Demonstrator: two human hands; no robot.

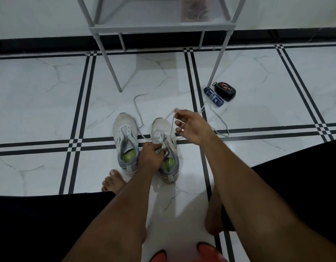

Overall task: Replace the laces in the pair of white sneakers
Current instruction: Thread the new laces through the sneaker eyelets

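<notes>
A: Head view had both white sneakers side by side on the tiled floor (40,103), toes at twelve o'clock. What was the left hand (151,155) doing?

B: It gripped the right sneaker (166,148) at the tongue and upper eyelets, fingers curled over them, probably to pin the shoe against the pull.

A: And the right hand (191,127)?

B: Raised at about one o'clock from that shoe, it pinched a lace (171,127) between thumb and forefinger, the other fingers loosely spread. The lace ran taut from the pinch down to the eyelets.

A: The left sneaker (125,142)?

B: Untouched, at nine o'clock of the held shoe, with a loose lace end (137,108) trailing towards twelve. Whether either lace was old or new, I could not tell.
</notes>
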